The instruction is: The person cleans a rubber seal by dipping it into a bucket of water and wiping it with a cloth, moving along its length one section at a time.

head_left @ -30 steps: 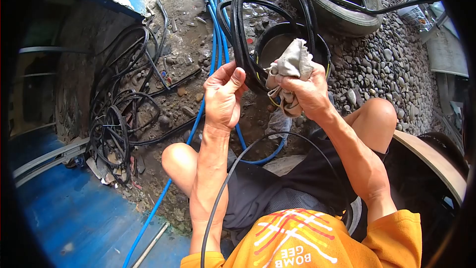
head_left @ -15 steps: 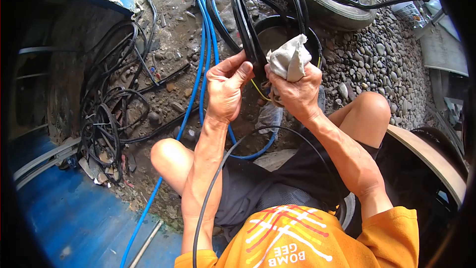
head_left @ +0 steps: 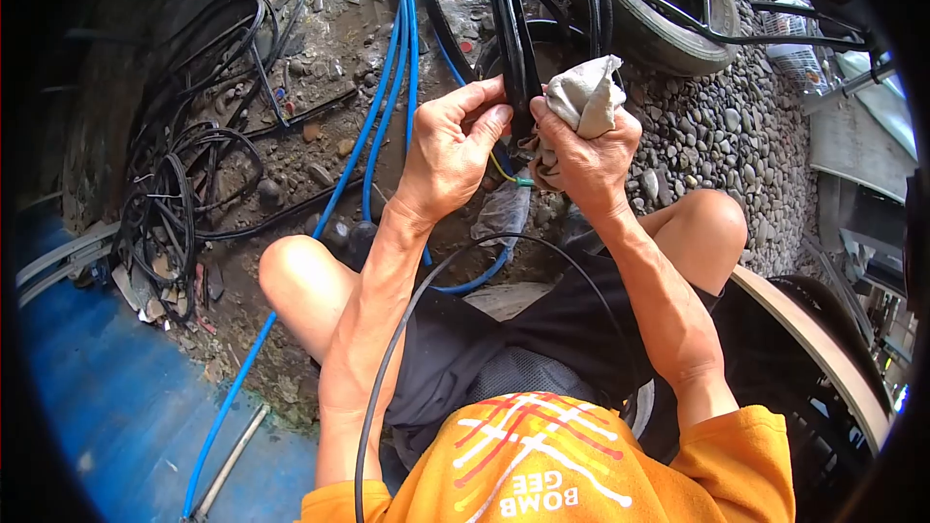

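Note:
A black rubber inner tube (head_left: 513,29) hangs in long folds in front of me, its lower part between my two hands. My left hand (head_left: 448,150) pinches the tube's left side with thumb and fingers. My right hand (head_left: 593,163) is closed around a crumpled off-white rag (head_left: 584,97), its thumb against the tube's right side. The rag's lower end sticks out under the palm. Fingers hide the pinched part of the tube. Just below the hands are a thin yellow-green wire (head_left: 502,167) and a clear plastic bag (head_left: 502,211).
A tire (head_left: 635,19) leans at the top right beside gravel (head_left: 717,126). Blue hoses (head_left: 387,87) run down the left of the hands. Tangled black cables (head_left: 174,203) lie on the dirt further left. A thin black cable (head_left: 407,315) arcs across my lap.
The view has shifted, so the ground and legs appear further left. My left fingers have moved in against the tube, nearer my right hand. The rag stays in the right hand.

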The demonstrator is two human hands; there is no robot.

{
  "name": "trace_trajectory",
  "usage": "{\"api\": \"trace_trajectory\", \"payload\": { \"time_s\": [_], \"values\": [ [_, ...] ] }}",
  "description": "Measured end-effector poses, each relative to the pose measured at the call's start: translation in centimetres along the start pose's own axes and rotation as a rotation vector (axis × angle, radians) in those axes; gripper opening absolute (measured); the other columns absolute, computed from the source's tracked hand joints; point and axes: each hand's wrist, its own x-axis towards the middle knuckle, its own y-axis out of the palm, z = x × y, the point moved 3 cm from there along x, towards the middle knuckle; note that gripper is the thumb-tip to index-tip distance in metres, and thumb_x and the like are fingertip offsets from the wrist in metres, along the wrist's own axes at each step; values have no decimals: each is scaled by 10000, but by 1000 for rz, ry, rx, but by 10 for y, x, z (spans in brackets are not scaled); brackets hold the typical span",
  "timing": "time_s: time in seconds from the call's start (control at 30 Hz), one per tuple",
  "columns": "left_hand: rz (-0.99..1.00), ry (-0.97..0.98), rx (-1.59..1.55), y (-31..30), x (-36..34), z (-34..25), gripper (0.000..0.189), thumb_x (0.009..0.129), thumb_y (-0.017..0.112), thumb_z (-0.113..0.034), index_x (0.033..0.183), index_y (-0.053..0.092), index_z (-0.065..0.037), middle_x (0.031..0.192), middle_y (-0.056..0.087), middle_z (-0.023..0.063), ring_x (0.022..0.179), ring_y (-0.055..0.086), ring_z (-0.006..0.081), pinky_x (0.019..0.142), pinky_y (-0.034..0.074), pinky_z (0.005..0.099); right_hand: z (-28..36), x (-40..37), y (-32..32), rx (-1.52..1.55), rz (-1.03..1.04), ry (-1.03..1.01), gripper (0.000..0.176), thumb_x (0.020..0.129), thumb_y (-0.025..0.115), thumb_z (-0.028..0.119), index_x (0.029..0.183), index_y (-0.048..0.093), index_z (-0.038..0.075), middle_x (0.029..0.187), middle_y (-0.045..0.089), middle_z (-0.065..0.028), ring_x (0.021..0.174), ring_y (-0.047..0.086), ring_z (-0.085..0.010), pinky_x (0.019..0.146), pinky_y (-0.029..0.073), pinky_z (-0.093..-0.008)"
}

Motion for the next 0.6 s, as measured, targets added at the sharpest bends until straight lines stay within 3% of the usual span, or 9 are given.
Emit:
{"api": "trace_trajectory", "payload": {
  "time_s": [0.1, 0.43, 0.6],
  "values": [
    [32, -17, 68, -3, 1, 0, 271, 972, 612, -44, 1225, 653, 44, 1013, 724, 73, 859, 655, 100, 800, 552, 251, -2, 1, -1, 47, 3, 48, 145, 830, 798, 46, 939, 711, 7, 789, 680, 14, 670, 598, -44, 586, 479, -204],
    [-32, -14, 86, 5, 2, 10, 253, 969, 623, -66, 1197, 660, 40, 952, 705, 25, 849, 607, 64, 769, 511, 227, -2, 8, -3, -7, -10, 66, 84, 851, 768, 33, 860, 684, 35, 748, 633, 44, 640, 549, -26, 568, 434, -206],
    [84, -48, -83, 3, 3, 20, 232, 957, 646, -70, 1163, 675, 33, 1052, 657, 18, 948, 592, 76, 839, 490, 236, 0, 12, -6, 49, 12, 44, 118, 824, 783, 22, 824, 666, 20, 721, 641, 31, 616, 562, -36, 535, 452, -217]
  ]
}}
